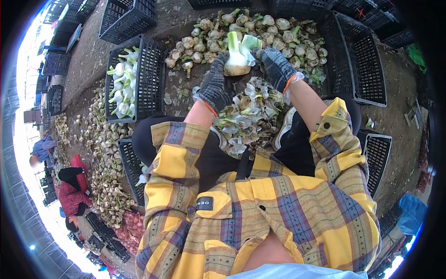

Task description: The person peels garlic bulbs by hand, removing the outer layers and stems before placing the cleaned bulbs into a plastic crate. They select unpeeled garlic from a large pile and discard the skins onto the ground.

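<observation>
In front of me is a large white garlic bulb (237, 63) with a brown root end below and a cut green stalk on top. My left hand (216, 86), in a dark patterned glove, is closed around its left side. On the other side, my gloved right hand (275, 67) pinches a pale green outer layer of garlic skin (251, 43) that spreads away from the stalk. My right fingertips are partly hidden behind it. Beneath both hands lies a heap of peeled garlic skins (251, 111), between my shoes.
Unpeeled garlic bulbs (274, 35) are piled just beyond my hands. A black crate (149, 76) at left contains peeled white garlic. Another black crate (360, 60) stands at right, with one (377, 160) by my right knee. More garlic (104, 162) covers the ground at left, near other people.
</observation>
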The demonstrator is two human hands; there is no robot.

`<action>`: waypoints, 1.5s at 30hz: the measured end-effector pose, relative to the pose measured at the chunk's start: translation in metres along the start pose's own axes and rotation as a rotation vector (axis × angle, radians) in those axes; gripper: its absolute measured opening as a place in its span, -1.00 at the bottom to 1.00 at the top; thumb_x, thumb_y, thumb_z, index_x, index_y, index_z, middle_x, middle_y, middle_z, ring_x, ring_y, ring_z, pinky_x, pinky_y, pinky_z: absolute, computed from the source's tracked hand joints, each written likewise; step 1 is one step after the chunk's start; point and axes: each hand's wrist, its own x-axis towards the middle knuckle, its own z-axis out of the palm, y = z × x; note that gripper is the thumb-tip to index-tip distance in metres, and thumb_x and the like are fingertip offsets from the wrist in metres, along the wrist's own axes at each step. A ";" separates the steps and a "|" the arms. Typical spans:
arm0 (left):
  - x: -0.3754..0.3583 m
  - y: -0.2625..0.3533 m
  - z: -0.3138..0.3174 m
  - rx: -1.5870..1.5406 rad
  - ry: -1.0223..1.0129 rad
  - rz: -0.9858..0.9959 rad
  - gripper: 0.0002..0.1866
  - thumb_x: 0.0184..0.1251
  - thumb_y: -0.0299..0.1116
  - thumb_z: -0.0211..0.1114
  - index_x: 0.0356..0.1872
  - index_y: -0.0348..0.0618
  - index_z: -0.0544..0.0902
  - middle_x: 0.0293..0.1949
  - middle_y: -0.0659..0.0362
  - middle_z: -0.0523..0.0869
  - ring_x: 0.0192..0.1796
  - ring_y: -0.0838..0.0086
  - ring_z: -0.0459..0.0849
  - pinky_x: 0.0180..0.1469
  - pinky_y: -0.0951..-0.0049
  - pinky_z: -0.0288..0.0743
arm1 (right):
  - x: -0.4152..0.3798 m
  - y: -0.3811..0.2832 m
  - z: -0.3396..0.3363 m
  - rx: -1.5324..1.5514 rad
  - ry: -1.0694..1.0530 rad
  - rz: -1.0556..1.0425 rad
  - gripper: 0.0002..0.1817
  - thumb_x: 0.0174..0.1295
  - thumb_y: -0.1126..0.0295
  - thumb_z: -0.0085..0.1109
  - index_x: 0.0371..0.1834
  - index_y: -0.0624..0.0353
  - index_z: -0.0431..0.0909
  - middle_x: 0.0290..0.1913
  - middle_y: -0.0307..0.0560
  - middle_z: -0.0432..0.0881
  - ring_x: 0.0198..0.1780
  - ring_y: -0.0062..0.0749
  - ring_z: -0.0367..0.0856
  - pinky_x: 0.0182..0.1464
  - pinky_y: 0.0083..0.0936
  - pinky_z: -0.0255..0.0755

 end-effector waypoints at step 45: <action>-0.001 0.024 -0.005 0.096 0.256 0.410 -0.52 0.18 0.07 0.08 -0.10 -0.13 0.41 -0.14 0.03 0.53 -0.13 0.20 0.58 -0.20 0.18 0.54 | -0.025 -0.058 -0.013 -0.853 -0.176 0.136 -0.32 0.02 0.07 0.24 0.12 0.27 0.30 0.03 0.07 0.47 -0.01 -0.28 0.48 0.10 -0.52 0.32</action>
